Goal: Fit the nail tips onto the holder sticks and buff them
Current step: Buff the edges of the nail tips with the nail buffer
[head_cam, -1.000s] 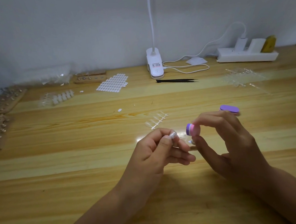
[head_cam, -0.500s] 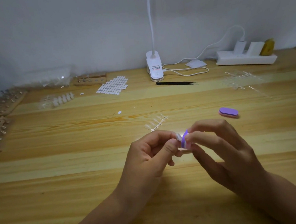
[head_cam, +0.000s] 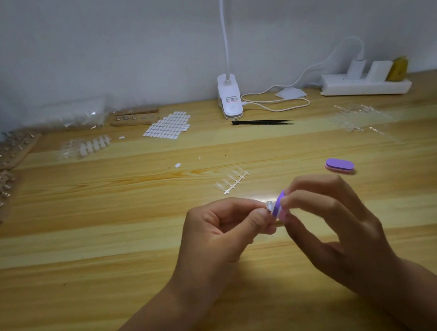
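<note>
2 purple buffers (head_cam: 339, 165), 1 pr black tweezers (head_cam: 261, 122), 1 clip lamp (head_cam: 229, 100), 1 pwr strip (head_cam: 364, 88)

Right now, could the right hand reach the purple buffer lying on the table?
Probably yes for reach: the spare purple buffer lies just beyond the right hand, with only bare table between. But that hand pinches another buffer, so it would likely have to drop it first.

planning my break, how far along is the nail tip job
Looks done: holder sticks stand in rows at far left; too blurred to tell if they carry tips. In hand: the left hand pinches one nail tip while the right hand holds the purple buffer against it. Left: a strip of clear tips lies unseparated on the table.
</note>
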{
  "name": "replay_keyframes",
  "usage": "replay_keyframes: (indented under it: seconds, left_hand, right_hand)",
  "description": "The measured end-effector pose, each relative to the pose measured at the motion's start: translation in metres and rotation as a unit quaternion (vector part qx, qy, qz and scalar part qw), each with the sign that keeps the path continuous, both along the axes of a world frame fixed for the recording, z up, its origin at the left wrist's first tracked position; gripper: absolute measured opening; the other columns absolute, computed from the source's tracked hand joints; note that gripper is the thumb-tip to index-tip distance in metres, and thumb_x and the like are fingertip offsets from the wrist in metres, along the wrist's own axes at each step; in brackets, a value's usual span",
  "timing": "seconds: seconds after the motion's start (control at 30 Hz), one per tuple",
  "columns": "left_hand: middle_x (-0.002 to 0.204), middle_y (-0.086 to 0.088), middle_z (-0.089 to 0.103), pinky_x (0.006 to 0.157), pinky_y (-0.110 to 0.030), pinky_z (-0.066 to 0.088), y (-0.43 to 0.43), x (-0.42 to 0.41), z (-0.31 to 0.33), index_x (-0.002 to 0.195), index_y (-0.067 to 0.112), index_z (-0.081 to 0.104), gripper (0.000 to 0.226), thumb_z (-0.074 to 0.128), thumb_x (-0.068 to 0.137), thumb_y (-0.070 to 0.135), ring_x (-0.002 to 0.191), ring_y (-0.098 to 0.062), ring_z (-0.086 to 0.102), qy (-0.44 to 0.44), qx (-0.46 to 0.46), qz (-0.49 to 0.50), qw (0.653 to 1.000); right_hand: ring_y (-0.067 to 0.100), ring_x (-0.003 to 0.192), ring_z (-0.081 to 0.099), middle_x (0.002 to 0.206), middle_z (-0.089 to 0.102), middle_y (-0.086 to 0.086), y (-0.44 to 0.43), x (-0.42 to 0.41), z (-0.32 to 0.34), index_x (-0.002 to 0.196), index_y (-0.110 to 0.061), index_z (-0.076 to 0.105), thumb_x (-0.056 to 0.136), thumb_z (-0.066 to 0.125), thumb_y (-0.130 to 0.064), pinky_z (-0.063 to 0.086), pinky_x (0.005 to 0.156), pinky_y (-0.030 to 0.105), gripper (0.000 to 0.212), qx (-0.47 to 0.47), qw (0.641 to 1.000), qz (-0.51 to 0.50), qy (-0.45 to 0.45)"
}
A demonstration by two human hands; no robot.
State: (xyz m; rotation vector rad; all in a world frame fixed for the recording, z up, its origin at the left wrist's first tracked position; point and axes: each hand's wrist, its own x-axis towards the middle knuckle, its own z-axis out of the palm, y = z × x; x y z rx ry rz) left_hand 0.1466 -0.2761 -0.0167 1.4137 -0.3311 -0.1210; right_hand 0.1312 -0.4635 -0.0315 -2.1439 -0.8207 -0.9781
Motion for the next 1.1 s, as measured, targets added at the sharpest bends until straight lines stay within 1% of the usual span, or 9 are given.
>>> replay_keyframes:
  seconds: [0.1, 0.23, 0.4, 0.6, 0.73, 0.83, 0.9, 1.0, 1.1]
  left_hand:
    - [0.074, -0.01, 0.075, 0.061, -0.016, 0.049, 0.0008, 0.0002, 0.0001, 0.086, 0.005, 0.076, 0.01, 0.074, 0.082, 0.013, 0.069, -0.017, 0.072, 0.004, -0.014, -0.003, 1.0]
    - [0.076, -0.008, 0.076, 0.06, -0.019, 0.048, 0.0009, 0.0009, -0.0006, 0.086, 0.012, 0.077, 0.011, 0.073, 0.08, 0.02, 0.071, -0.019, 0.073, 0.011, 0.008, 0.001, 1.0]
    - [0.077, -0.008, 0.076, 0.061, -0.019, 0.049, 0.0011, 0.0004, -0.0011, 0.088, 0.015, 0.077, 0.016, 0.075, 0.079, 0.027, 0.072, -0.019, 0.073, 0.014, 0.013, -0.007, 1.0]
    - [0.074, -0.009, 0.075, 0.06, -0.019, 0.048, 0.002, 0.0001, -0.0014, 0.088, 0.013, 0.078, 0.012, 0.074, 0.081, 0.022, 0.072, -0.018, 0.072, 0.008, 0.023, -0.009, 1.0]
    - [0.076, -0.009, 0.075, 0.058, -0.019, 0.048, 0.0014, 0.0019, -0.0023, 0.086, 0.009, 0.077, 0.012, 0.073, 0.08, 0.019, 0.071, -0.017, 0.072, 0.019, 0.013, -0.007, 1.0]
    - [0.074, -0.009, 0.075, 0.058, -0.018, 0.047, 0.0008, 0.0011, -0.0028, 0.086, 0.01, 0.077, 0.011, 0.073, 0.081, 0.019, 0.069, -0.015, 0.071, 0.012, 0.019, -0.011, 1.0]
    - [0.074, -0.008, 0.075, 0.058, -0.018, 0.047, 0.0008, 0.0003, -0.0025, 0.087, 0.011, 0.077, 0.01, 0.072, 0.082, 0.019, 0.069, -0.015, 0.072, 0.008, 0.019, -0.015, 1.0]
    - [0.075, -0.007, 0.075, 0.06, -0.019, 0.048, 0.0009, 0.0012, -0.002, 0.086, 0.012, 0.076, 0.01, 0.071, 0.082, 0.02, 0.072, -0.018, 0.072, 0.011, 0.014, -0.017, 1.0]
    - [0.073, -0.008, 0.075, 0.058, -0.017, 0.047, 0.0006, 0.0009, -0.0011, 0.085, 0.009, 0.076, 0.01, 0.072, 0.082, 0.018, 0.069, -0.015, 0.071, 0.003, 0.02, -0.015, 1.0]
  right_hand:
    - [0.025, 0.094, 0.061, 0.103, 0.062, 0.014, -0.0005, -0.0011, -0.0004, 0.114, -0.013, 0.055, 0.093, 0.064, -0.006, 0.051, 0.083, 0.033, 0.024, -0.02, 1.0, -0.007, -0.004]
    - [0.025, 0.095, 0.062, 0.103, 0.062, 0.012, -0.0003, 0.0016, -0.0007, 0.114, -0.014, 0.055, 0.092, 0.064, -0.008, 0.052, 0.079, 0.038, 0.025, 0.005, 1.0, -0.002, 0.022]
    - [0.024, 0.095, 0.061, 0.104, 0.063, 0.014, -0.001, 0.0024, -0.0028, 0.113, -0.014, 0.054, 0.092, 0.063, -0.008, 0.051, 0.079, 0.037, 0.024, -0.005, 1.0, -0.003, 0.022]
    - [0.022, 0.095, 0.059, 0.101, 0.062, 0.016, 0.0016, 0.0018, -0.0044, 0.113, -0.012, 0.055, 0.093, 0.063, -0.006, 0.051, 0.079, 0.034, 0.023, -0.003, 1.0, 0.01, -0.006]
    - [0.023, 0.095, 0.059, 0.103, 0.062, 0.016, -0.0011, 0.0062, -0.0057, 0.114, -0.013, 0.054, 0.092, 0.062, -0.007, 0.051, 0.079, 0.037, 0.024, -0.006, 1.0, -0.002, 0.018]
    - [0.02, 0.1, 0.058, 0.109, 0.058, 0.01, 0.0032, 0.0014, -0.0075, 0.115, -0.012, 0.055, 0.093, 0.064, -0.004, 0.05, 0.084, 0.031, 0.025, -0.005, 1.0, 0.023, -0.002]
    - [0.019, 0.1, 0.058, 0.107, 0.06, 0.011, 0.0014, 0.0011, -0.0067, 0.115, -0.012, 0.054, 0.093, 0.064, -0.004, 0.049, 0.086, 0.028, 0.025, -0.014, 1.0, 0.015, -0.009]
    - [0.024, 0.094, 0.06, 0.102, 0.062, 0.016, -0.0002, 0.0035, -0.0054, 0.113, -0.012, 0.055, 0.093, 0.063, -0.004, 0.051, 0.082, 0.029, 0.023, -0.006, 1.0, -0.001, 0.007]
    - [0.021, 0.097, 0.059, 0.108, 0.059, 0.01, 0.0054, -0.0001, -0.0061, 0.115, -0.012, 0.056, 0.095, 0.063, -0.005, 0.051, 0.081, 0.031, 0.023, -0.001, 1.0, 0.024, 0.0]
